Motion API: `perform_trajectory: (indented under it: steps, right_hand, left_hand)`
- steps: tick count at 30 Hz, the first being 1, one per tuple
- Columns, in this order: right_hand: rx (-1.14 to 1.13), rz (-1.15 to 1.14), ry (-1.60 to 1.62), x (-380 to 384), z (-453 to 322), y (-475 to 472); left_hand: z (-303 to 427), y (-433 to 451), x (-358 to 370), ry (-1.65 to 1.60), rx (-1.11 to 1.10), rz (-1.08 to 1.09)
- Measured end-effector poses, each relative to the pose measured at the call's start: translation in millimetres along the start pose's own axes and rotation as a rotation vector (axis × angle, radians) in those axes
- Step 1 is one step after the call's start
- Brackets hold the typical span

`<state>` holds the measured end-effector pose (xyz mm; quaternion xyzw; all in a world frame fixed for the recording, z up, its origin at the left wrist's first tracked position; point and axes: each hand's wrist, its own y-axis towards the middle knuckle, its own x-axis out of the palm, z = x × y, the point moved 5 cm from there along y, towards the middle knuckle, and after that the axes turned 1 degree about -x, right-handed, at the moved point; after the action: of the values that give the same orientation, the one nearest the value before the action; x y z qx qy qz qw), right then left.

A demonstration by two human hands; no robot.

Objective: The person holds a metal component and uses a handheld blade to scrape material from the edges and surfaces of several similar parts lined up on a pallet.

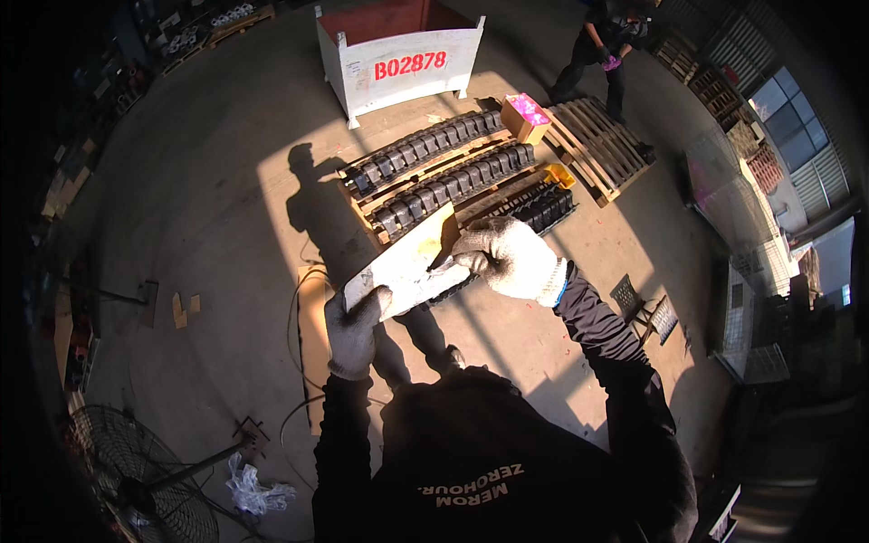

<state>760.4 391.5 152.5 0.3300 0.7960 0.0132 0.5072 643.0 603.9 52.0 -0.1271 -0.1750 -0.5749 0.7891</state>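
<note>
My left hand [354, 334], in a knitted work glove, grips the lower left end of a flat, pale board [400, 268]. The board is tilted up in front of me. Bright glare and a yellowish stain lie across its face. At the board's right side, my right hand [519, 261] has its gloved fingers curled around a small thin tool [441, 263]. Its dark tip points at the board, but glare and the fingers hide its kind. Below the hands, rows of black segmented track-like parts [434, 139] rest on a wooden pallet [360, 207].
A carton with pink contents [526, 119] stands by a slatted pallet [601, 146]. Beyond is a white metal bin [407, 71]; a person [601, 54] stands at upper right. A folding stool [648, 315], a cardboard strip [313, 346], a cable and a large fan [139, 475] are around me.
</note>
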Motion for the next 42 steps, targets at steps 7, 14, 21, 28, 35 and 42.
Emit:
perform_trajectory:
  steps: [7, 14, 21, 28, 35, 42]
  right_hand:
    - [0.299, 0.136, 0.135, -4.2, 9.3, -18.2]
    - [0.471, 0.285, 0.392, 24.4, 4.7, -27.6]
    - [0.429, 0.245, 0.305, 21.3, -10.1, -20.3]
    - [0.442, 0.277, 0.336, 11.5, 3.4, -22.0]
    - [0.43, 0.215, 0.373, 19.7, -4.8, -15.0]
    - [0.448, 0.236, 0.435, 21.5, 0.3, -23.8]
  left_hand:
    - [9.1, -6.1, 4.8, 0.025, 0.046, 0.083]
    - [4.8, -10.7, 19.5, -0.156, 0.127, 0.196]
    - [0.1, -10.8, 8.8, -0.161, 0.101, 0.195]
    - [-0.6, -10.0, 11.3, -0.137, 0.127, 0.151]
    - [6.1, -7.7, 13.4, -0.11, 0.104, 0.155]
    - [9.6, -8.7, 11.9, -0.172, 0.139, 0.195]
